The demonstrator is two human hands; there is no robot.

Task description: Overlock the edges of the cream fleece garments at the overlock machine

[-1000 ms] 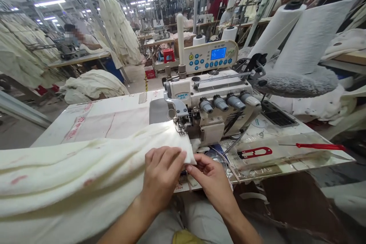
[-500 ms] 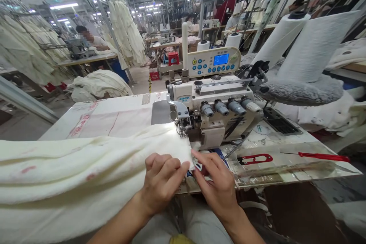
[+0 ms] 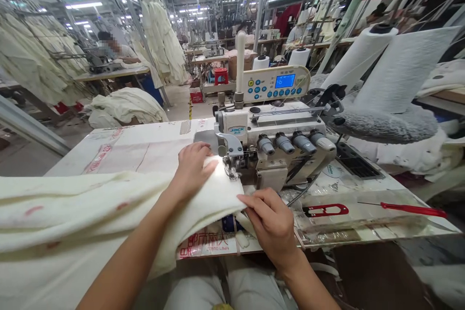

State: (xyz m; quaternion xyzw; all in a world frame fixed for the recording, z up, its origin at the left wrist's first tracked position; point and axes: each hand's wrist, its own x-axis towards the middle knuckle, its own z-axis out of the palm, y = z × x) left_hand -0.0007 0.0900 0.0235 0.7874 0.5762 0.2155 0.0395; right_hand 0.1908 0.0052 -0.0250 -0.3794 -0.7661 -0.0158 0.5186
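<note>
Cream, soft-looking fabric (image 3: 214,201) with small reddish marks runs from the left across the table to the needle area of a white overlock sewing machine (image 3: 267,174). Its edge lies beneath the presser foot (image 3: 233,168). My left hand (image 3: 192,167) rests on top of the cloth, just left of the foot, palm down with fingers stretched out and thumb apart. In front of the machine, my right hand (image 3: 271,218) pinches the near right corner of the fabric between thumb and forefinger. The cloth drapes over the table's front edge at the left.
Red thread snips (image 3: 327,210) and a red-handled pointed tool (image 3: 410,209) lie to the right. Large white thread cones (image 3: 417,68) stand behind them. A control panel (image 3: 276,83) tops the machine. Another person (image 3: 121,51) sits at a machine at the back left.
My left hand has left the near corner and moved forward and left onto the cloth beside the presser foot. My right hand still pinches the corner. More of the table's front edge shows.
</note>
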